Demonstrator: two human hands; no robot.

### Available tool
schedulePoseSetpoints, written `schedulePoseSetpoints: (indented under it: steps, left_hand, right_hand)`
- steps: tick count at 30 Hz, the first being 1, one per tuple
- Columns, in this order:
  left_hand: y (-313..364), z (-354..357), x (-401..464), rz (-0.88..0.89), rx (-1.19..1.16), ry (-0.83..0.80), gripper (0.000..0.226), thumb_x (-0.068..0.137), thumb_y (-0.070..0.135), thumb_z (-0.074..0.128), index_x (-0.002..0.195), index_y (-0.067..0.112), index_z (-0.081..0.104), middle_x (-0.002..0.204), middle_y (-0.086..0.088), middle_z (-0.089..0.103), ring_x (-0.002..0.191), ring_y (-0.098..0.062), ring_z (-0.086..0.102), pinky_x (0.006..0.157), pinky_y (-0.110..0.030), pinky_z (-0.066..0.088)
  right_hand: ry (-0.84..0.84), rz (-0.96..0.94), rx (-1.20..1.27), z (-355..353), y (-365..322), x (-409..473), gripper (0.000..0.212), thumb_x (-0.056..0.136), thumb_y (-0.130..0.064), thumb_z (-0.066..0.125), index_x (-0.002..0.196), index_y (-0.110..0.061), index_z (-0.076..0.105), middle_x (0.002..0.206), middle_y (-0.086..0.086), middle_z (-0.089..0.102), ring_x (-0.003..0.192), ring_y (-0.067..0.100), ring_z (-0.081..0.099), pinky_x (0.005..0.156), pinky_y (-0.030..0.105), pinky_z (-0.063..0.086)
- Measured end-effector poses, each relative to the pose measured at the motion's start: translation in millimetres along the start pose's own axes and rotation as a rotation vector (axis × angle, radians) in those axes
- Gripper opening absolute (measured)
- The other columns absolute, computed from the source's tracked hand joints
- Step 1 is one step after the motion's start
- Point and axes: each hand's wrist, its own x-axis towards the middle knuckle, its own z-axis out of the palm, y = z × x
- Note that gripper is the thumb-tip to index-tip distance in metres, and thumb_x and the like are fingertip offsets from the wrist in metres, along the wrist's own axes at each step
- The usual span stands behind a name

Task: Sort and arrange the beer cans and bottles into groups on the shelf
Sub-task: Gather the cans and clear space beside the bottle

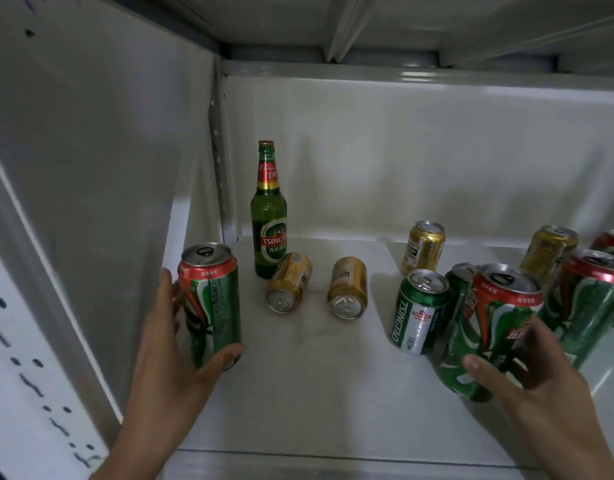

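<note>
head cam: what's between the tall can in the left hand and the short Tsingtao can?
Two gold cans lying on their sides, ends toward the camera, on the shelf floor. In front of them the stretch is bare. The left hand grips the tall can; the short Tsingtao can stands upright.

The left hand wraps a tall green can with a red rim, upright at the left end of the white shelf. Just beyond it stands a green bottle, with two gold cans lying on their sides between the hands. The right hand grips another tall green can, tilted. Just left of that hand stands a short green and silver can; more gold and green cans crowd behind it.
</note>
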Motion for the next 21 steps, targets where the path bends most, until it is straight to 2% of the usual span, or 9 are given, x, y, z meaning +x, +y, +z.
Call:
schedulePoseSetpoints:
  steps: [2, 4, 5, 6, 8, 10, 13, 17, 21]
  left_hand:
    - [4.0, -3.7, -9.6, 0.178, 0.114, 0.215, 0.101, 0.076, 0.042, 0.089, 0.158, 0.026, 0.033, 0.156, -0.001, 0.045, 0.143, -0.023, 0.046, 0.118, -0.047, 0.041]
    - [18.6, -4.2, -21.8, 0.471, 0.171, 0.431, 0.061, 0.085, 0.026, 0.078, 0.134, -0.003, 0.058, 0.135, -0.021, 0.059, 0.130, -0.019, 0.055, 0.114, -0.034, 0.042]
    - [28.0, -0.8, -27.2, 0.591, 0.180, 0.481, 0.045, 0.084, 0.019, 0.073, 0.120, -0.006, 0.063, 0.125, -0.023, 0.063, 0.125, -0.010, 0.055, 0.112, -0.025, 0.040]
    - [36.3, 5.4, -30.2, 0.683, 0.173, 0.475, 0.036, 0.084, 0.017, 0.070, 0.114, -0.001, 0.064, 0.120, -0.021, 0.064, 0.122, -0.003, 0.053, 0.111, -0.018, 0.038]
    - [47.6, 26.8, -29.9, 0.778, 0.141, 0.305, 0.030, 0.085, 0.018, 0.067, 0.114, 0.010, 0.063, 0.122, -0.009, 0.061, 0.121, 0.001, 0.053, 0.107, -0.014, 0.040]
    - [49.5, 54.6, -22.7, 0.735, 0.142, 0.072, 0.034, 0.089, 0.020, 0.066, 0.123, 0.015, 0.065, 0.134, -0.005, 0.059, 0.128, -0.011, 0.057, 0.103, -0.024, 0.050]
    - [41.4, 94.7, 2.8, 0.543, 0.323, -0.179, 0.060, 0.090, 0.020, 0.071, 0.146, 0.015, 0.050, 0.157, -0.010, 0.037, 0.147, -0.029, 0.041, 0.112, -0.044, 0.048]
    - [32.0, 121.3, 39.7, 0.355, 0.571, -0.305, 0.082, 0.087, 0.026, 0.073, 0.155, 0.020, 0.028, 0.159, -0.009, 0.020, 0.147, -0.033, 0.031, 0.113, -0.050, 0.043]
    - [24.4, 130.3, 47.5, 0.295, 0.697, -0.333, 0.089, 0.089, 0.029, 0.071, 0.157, 0.021, 0.014, 0.159, -0.009, 0.015, 0.145, -0.035, 0.030, 0.113, -0.047, 0.041]
  right_hand:
    - [0.200, -0.140, -0.061, 2.5, 8.3, -7.1, 0.078, 0.070, -0.022, 0.087, 0.138, -0.034, 0.050, 0.136, -0.003, 0.060, 0.123, 0.023, 0.057, 0.109, 0.044, 0.043]
    - [0.334, -0.368, -0.092, 5.2, 10.2, -18.4, 0.060, 0.080, -0.047, 0.082, 0.127, -0.018, 0.057, 0.129, 0.008, 0.062, 0.117, 0.023, 0.059, 0.107, 0.036, 0.045]
    - [0.346, -0.485, -0.096, 7.8, 5.8, -24.2, 0.050, 0.085, -0.051, 0.075, 0.116, -0.016, 0.060, 0.118, 0.009, 0.065, 0.110, 0.017, 0.060, 0.102, 0.028, 0.045]
    - [0.330, -0.607, -0.104, 12.7, -2.7, -29.5, 0.035, 0.088, -0.046, 0.072, 0.106, -0.018, 0.062, 0.104, 0.005, 0.067, 0.102, 0.009, 0.060, 0.096, 0.021, 0.044]
    - [0.188, -0.870, -0.182, 29.8, -20.3, -33.7, 0.008, 0.088, -0.023, 0.071, 0.092, -0.017, 0.067, 0.092, -0.003, 0.067, 0.089, 0.005, 0.060, 0.086, 0.013, 0.044]
    - [-0.016, -0.969, -0.299, 54.6, -31.2, -25.3, 0.004, 0.088, -0.012, 0.072, 0.091, -0.010, 0.071, 0.095, 0.000, 0.066, 0.089, 0.012, 0.060, 0.083, 0.016, 0.046]
    - [-0.266, -0.803, -0.467, 93.3, -22.8, 8.3, 0.015, 0.092, -0.015, 0.068, 0.106, -0.015, 0.067, 0.112, -0.001, 0.058, 0.099, 0.020, 0.058, 0.084, 0.027, 0.047]
    - [-0.355, -0.645, -0.686, 133.8, -8.9, 39.4, 0.042, 0.089, -0.016, 0.067, 0.129, -0.011, 0.058, 0.137, 0.010, 0.046, 0.123, 0.032, 0.047, 0.094, 0.033, 0.041]
    - [-0.335, -0.574, -0.750, 153.8, -5.4, 47.8, 0.053, 0.088, -0.021, 0.070, 0.136, -0.009, 0.052, 0.147, 0.012, 0.039, 0.137, 0.033, 0.035, 0.106, 0.039, 0.043]
